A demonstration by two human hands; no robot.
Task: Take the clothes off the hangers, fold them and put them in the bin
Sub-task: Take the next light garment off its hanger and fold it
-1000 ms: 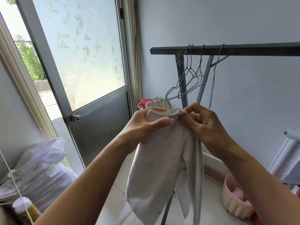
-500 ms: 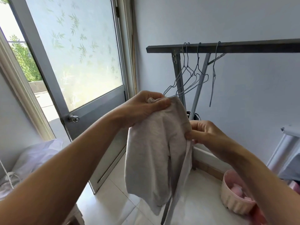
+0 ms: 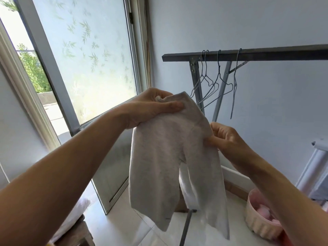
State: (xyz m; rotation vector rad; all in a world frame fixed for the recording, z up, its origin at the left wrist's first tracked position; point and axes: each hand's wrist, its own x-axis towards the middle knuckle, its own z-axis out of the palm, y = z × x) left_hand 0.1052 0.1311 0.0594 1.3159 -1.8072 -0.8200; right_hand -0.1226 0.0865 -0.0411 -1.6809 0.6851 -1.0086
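Note:
A small light-grey pair of trousers point(image 3: 165, 157) hangs in the air in front of me, legs down. My left hand point(image 3: 152, 108) grips its bunched waistband at the top. Lower and to the right, my right hand point(image 3: 225, 137) pinches the garment's right edge. Behind the trousers, several bare wire hangers point(image 3: 213, 86) hang on a dark metal rail point(image 3: 266, 54). A pale pink ribbed bin point(image 3: 260, 221) with pink cloth inside stands on the floor at the lower right, partly hidden by my right forearm.
A frosted glass door point(image 3: 85, 55) stands ajar on the left. The rail's grey legs point(image 3: 197, 86) reach the white tiled floor point(image 3: 134, 226). A wooden stool point(image 3: 74, 235) with a white bag sits at the lower left; white frame parts point(image 3: 312, 167) lean at the right.
My right hand has left the waistband and slid down the garment's right side. My left hand has lifted the waistband higher. The view has tilted up.

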